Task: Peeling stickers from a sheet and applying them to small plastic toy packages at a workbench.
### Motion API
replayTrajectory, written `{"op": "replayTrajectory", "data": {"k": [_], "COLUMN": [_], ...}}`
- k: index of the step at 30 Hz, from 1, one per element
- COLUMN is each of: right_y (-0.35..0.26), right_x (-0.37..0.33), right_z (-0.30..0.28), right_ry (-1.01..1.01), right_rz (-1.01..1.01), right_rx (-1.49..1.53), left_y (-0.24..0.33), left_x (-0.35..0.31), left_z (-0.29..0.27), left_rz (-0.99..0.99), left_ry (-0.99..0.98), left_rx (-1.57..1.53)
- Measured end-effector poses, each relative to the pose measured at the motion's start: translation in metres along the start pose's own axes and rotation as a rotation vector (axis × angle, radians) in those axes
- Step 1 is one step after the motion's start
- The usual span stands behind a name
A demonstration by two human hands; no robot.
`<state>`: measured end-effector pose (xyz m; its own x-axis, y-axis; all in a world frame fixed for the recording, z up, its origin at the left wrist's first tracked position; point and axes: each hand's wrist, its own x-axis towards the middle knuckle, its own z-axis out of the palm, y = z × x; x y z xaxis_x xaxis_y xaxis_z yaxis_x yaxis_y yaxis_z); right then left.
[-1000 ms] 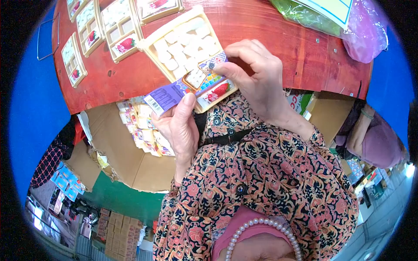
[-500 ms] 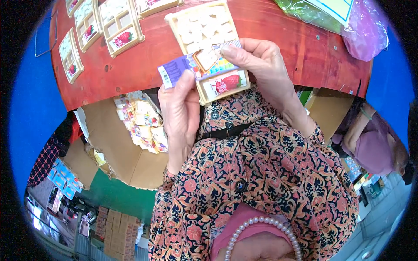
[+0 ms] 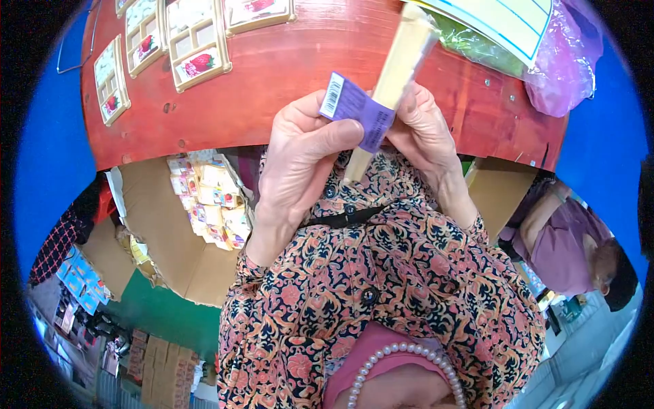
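Note:
Between my hands, above the table's near edge, a cream plastic tray [image 3: 403,58] is turned on its side, so its narrow side shows and its contents are hidden. A purple printed card sleeve [image 3: 354,109] wraps partly round it, one flap with a barcode standing out to the left. My left hand [image 3: 300,150] pinches the sleeve, thumb pressed on the purple card. My right hand [image 3: 426,126] grips the tray from its right side, fingers curled behind it.
More cream trays [image 3: 197,78] with strawberry-printed packets lie on the red table [image 3: 272,65] at the far left. A pink plastic bag [image 3: 562,68] and yellow-white sheet [image 3: 511,24] lie far right. Below left, a cardboard box [image 3: 177,252] holds several packed trays. A person [image 3: 565,245] bends at right.
The tray has turned from facing me with its white pieces and strawberry packet showing to standing edge-on. The sleeve's flap now sticks out to the left, and my left thumb presses the card.

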<state>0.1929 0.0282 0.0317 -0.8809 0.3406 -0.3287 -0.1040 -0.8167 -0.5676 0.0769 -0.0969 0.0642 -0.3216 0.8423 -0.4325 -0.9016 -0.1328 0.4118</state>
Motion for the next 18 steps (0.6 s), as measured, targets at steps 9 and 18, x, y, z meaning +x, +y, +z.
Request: {"op": "replayTrajectory", "data": {"k": [9,18], "right_y": [0.008,0.008], "right_x": [0.014,0.018], "right_z": [-0.013,-0.017], "right_ry": [-0.408,-0.461], "right_rz": [-0.297,-0.688], "right_rx": [-0.009,-0.118], "left_y": [-0.003,-0.010], "left_x": [0.001,0.002], "left_z": [0.011,0.025], "left_rz": [-0.036,-0.125], "left_ry": [-0.049,-0.067], "left_rx": [0.097,0.346]}}
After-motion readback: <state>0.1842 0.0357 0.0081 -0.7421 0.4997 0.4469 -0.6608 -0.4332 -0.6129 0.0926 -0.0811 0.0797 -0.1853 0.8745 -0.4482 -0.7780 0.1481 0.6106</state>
